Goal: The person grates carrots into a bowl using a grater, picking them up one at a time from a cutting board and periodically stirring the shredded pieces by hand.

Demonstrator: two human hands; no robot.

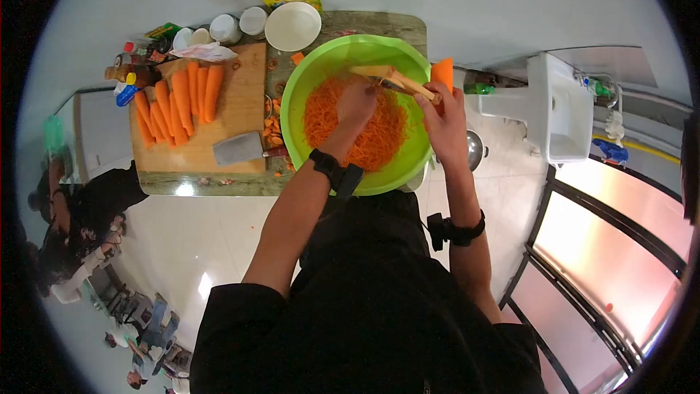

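Over a big light-green bowl point(292, 124) my right hand point(446, 125) is closed round the end of a wooden-framed grater point(397, 81), which tilts across the bowl's upper right. A thick orange piece of carrot point(442, 73) sticks up beside the fingers of that hand and seems to be held along with the grater. Below the grater's far end, my left hand point(356, 104) is inside the bowl, at the heap of shredded carrot point(354, 138). Motion blurs it, so its fingers cannot be made out.
Several peeled carrots point(182, 98) lie on a wooden cutting board point(204, 159) at left, with a cleaver point(239, 149). Carrot scraps point(273, 131) lie between board and bowl. A white bowl point(293, 26), jars point(225, 28) and bottles line the back. A sink point(569, 109) stands right; people are at far left.
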